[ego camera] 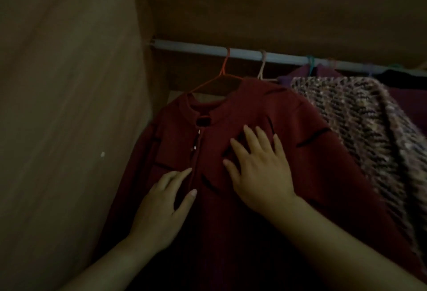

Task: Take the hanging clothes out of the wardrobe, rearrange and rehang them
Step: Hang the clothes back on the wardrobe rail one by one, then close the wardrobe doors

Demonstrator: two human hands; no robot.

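A dark red buttoned garment [265, 110] hangs on an orange hanger [221, 76] from the pale rod [189, 47] inside the dim wardrobe. My right hand [258, 170] lies flat on the garment's chest with fingers spread. My left hand [161, 207] rests lower on the front, its straight fingers touching the fabric beside the button line [196, 145]. Neither hand grips anything.
A speckled knit garment [360, 115] hangs just right of the red one on a cream hanger [262, 66], with purple and dark clothes [404, 92] behind it. The wardrobe's wooden side wall [69, 117] is close on the left. The top panel [277, 6] sits above the rod.
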